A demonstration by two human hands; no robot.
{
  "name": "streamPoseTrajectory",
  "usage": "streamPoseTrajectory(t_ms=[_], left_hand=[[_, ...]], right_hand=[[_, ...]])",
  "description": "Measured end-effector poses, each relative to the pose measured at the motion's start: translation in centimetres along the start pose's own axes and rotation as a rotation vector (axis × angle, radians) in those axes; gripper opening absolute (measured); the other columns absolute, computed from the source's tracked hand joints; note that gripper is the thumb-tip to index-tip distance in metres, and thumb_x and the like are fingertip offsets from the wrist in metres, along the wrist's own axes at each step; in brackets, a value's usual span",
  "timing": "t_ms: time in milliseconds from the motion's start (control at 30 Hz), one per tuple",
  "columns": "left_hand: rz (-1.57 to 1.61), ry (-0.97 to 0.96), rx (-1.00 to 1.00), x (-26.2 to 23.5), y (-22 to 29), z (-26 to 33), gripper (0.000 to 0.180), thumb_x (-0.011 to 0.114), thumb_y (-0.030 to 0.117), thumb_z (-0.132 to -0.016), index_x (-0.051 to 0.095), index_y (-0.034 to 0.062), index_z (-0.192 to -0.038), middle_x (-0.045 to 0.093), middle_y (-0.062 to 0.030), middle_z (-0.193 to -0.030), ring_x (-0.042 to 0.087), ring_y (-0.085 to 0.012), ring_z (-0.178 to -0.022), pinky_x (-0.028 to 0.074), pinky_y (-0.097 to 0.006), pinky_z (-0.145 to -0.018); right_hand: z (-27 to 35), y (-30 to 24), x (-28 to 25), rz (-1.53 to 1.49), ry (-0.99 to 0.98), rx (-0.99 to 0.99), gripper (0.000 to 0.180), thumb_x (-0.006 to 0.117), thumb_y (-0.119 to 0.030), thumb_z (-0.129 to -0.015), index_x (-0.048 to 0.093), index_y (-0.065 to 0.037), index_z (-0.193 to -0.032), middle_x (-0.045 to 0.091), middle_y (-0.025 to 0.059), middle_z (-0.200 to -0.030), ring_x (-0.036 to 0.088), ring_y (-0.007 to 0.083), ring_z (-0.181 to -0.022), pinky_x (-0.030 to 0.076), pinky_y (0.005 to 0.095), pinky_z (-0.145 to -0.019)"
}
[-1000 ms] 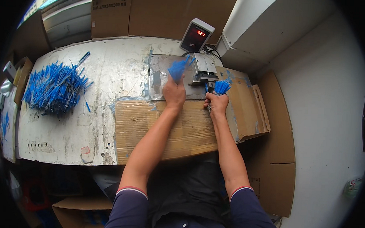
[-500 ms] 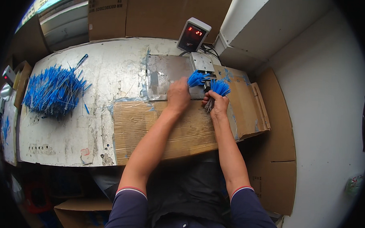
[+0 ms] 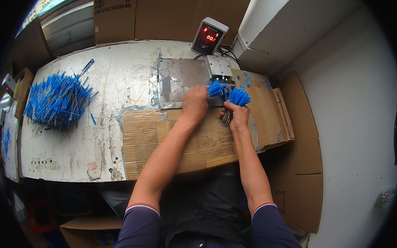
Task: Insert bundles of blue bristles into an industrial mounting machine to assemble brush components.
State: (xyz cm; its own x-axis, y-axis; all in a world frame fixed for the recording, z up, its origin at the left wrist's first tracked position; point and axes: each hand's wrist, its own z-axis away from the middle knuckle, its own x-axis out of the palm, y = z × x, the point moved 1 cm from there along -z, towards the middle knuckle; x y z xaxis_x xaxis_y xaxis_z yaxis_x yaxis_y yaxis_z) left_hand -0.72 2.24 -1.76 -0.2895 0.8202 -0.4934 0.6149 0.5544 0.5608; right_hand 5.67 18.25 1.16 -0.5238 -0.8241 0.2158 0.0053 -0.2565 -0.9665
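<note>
My left hand (image 3: 195,102) is closed around a small bundle of blue-ended wires (image 3: 215,89). Its blue ends point right, toward a small metal machine (image 3: 219,66). Just to the right, my right hand (image 3: 238,114) grips a second, fuller bundle (image 3: 239,97). Those blue tips fan upward, while the thin stems hang below my fingers. Both bundles are close together at the machine's front, and its dark working part between them is partly hidden. Beneath my left hand lies a flat metal plate (image 3: 178,75).
A big heap of blue-ended wires (image 3: 59,99) lies on the worn white table (image 3: 108,77) at the left, with a pen-like tool (image 3: 87,67) behind it. A red-lit display box (image 3: 210,36) stands behind the machine. Flattened cardboard (image 3: 176,143) covers the front edge; a white wall rises right.
Both hands stay nearly in place, each keeping its bundle. The left bundle's blue ends shift slightly right and down. The display's red readout differs.
</note>
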Motion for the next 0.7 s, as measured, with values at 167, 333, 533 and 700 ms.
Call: streamPoseTrajectory(t_ms=[167, 333, 533, 700], left_hand=[[-0.051, -0.038, -0.026, 0.0, 0.3, -0.2, 0.014, 0.059, -0.003, -0.077, 0.06, 0.003, -0.09, 0.064, -0.0167, -0.089, 0.062, -0.0367, -0.088, 0.05, -0.047, -0.077], [-0.102, 0.057, -0.121, -0.3, -0.4, -0.4, 0.012, 0.058, -0.001, -0.082, 0.06, 0.0034, -0.092, 0.064, -0.0166, -0.091, 0.062, -0.0371, -0.089, 0.05, -0.047, -0.076], [-0.004, 0.175, -0.275, -0.6, -0.7, -0.6, 0.009, 0.056, 0.004, -0.09, 0.062, 0.0058, -0.097, 0.065, -0.0164, -0.093, 0.063, -0.0379, -0.09, 0.05, -0.05, -0.077], [0.007, 0.205, -0.251, -0.6, -0.8, -0.5, 0.011, 0.057, 0.005, -0.09, 0.062, 0.0057, -0.1, 0.065, -0.0162, -0.094, 0.062, -0.0379, -0.091, 0.05, -0.049, -0.078]], right_hand=[[-0.1, 0.0, -0.2, 0.009, 0.002, 0.005, 0.012, 0.072, 0.004, -0.076, 0.067, 0.003, -0.087, 0.067, 0.0102, -0.073, 0.066, 0.0214, -0.057, 0.057, 0.0345, -0.048], [-0.5, 0.2, 1.1, 0.057, 0.002, -0.049, 0.01, 0.071, 0.006, -0.076, 0.064, 0.002, -0.082, 0.065, 0.0102, -0.069, 0.065, 0.0205, -0.055, 0.055, 0.0333, -0.045], [-1.5, 1.0, 1.7, 0.166, 0.117, -0.112, 0.01, 0.07, 0.006, -0.072, 0.061, 0.002, -0.074, 0.062, 0.0096, -0.062, 0.061, 0.0193, -0.047, 0.05, 0.0314, -0.04], [-1.2, 1.1, 2.1, 0.137, 0.158, -0.139, 0.01, 0.07, 0.004, -0.072, 0.061, 0.0, -0.073, 0.063, 0.0096, -0.063, 0.061, 0.019, -0.047, 0.05, 0.0307, -0.04]])
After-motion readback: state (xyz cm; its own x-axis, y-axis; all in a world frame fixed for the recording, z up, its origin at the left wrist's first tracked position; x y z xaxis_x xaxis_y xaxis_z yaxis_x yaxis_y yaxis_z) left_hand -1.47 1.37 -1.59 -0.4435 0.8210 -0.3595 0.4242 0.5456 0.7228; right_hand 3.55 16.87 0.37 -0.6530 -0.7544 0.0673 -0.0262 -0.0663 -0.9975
